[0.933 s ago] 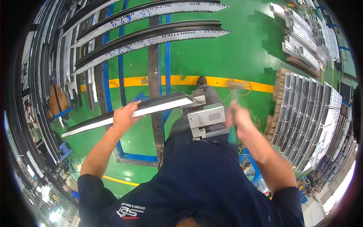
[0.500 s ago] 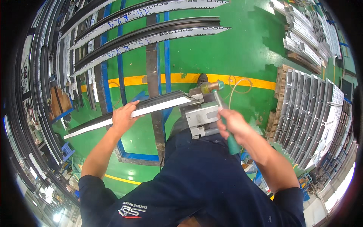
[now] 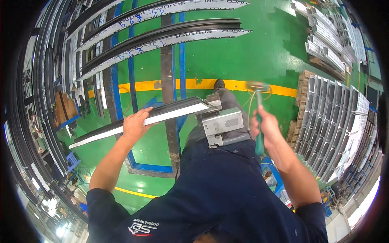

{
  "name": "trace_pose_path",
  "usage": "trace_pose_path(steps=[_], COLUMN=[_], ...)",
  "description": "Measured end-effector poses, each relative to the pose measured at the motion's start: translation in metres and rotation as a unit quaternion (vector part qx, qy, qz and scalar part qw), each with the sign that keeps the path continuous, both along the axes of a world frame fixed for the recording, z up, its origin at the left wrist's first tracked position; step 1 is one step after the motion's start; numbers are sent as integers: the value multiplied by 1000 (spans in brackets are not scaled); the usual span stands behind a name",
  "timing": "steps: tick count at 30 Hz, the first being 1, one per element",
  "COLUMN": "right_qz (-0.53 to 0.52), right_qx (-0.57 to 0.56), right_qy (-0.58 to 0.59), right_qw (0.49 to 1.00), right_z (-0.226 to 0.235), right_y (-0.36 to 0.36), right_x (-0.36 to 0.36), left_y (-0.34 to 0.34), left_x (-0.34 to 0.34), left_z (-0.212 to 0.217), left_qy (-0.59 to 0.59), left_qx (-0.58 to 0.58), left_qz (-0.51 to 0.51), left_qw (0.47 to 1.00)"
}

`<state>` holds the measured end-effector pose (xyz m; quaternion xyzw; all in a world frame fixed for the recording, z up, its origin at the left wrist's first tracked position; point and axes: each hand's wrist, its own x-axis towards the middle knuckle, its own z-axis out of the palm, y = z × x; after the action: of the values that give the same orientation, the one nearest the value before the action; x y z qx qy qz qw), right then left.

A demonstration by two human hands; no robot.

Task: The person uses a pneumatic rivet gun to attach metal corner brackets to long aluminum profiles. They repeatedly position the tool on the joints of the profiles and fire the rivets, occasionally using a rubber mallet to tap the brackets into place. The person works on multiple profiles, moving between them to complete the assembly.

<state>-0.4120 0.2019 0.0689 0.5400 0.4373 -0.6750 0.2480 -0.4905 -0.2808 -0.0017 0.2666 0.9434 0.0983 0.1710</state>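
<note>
My left hand [image 3: 136,126] grips a long black profile bar [image 3: 170,112] with a white face, its fingers wrapped over the upper edge. The bar's mitred right end reaches a small metal block [image 3: 213,102]. Just below that block sits a silver metal box-like tool [image 3: 223,122], in front of my legs. To the right of it my right hand [image 3: 266,126] is closed round the green handle of a mallet [image 3: 259,141]. The mallet's head is raised, apart from the bar and the block, and blurred by motion.
Two more dark profiles [image 3: 162,41] with white film lie across a blue and dark frame [image 3: 167,77] at the upper left. Racked bars [image 3: 44,81] fill the far left. Stacked grey profiles [image 3: 324,125] stand on a pallet at the right. A thin hose [image 3: 250,103] lies on the green floor.
My right hand has swung the mallet to the right, away from the metal block at the bar's end. My left hand keeps its hold on the bar.
</note>
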Motion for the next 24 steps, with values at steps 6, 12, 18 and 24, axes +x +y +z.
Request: trace_pose_path(steps=[6,12,18,24], right_qz=[135,-82,134,91], right_qx=[-85,29,-83,-32], right_qy=[-45,1,-44,-44], right_qw=[986,996,987,994], right_z=[21,-9,16,5], right_y=[-55,-11,-48,-47], right_x=[-3,-11,1,-3], left_y=[0,-1,-2,-6], left_x=[2,0,2,6], left_z=[-4,4,4,2], left_qy=[-3,-11,7,10], left_qx=[6,4,2,5], left_qz=[1,3,0,-3], left_qw=[1000,1000,1000,1000])
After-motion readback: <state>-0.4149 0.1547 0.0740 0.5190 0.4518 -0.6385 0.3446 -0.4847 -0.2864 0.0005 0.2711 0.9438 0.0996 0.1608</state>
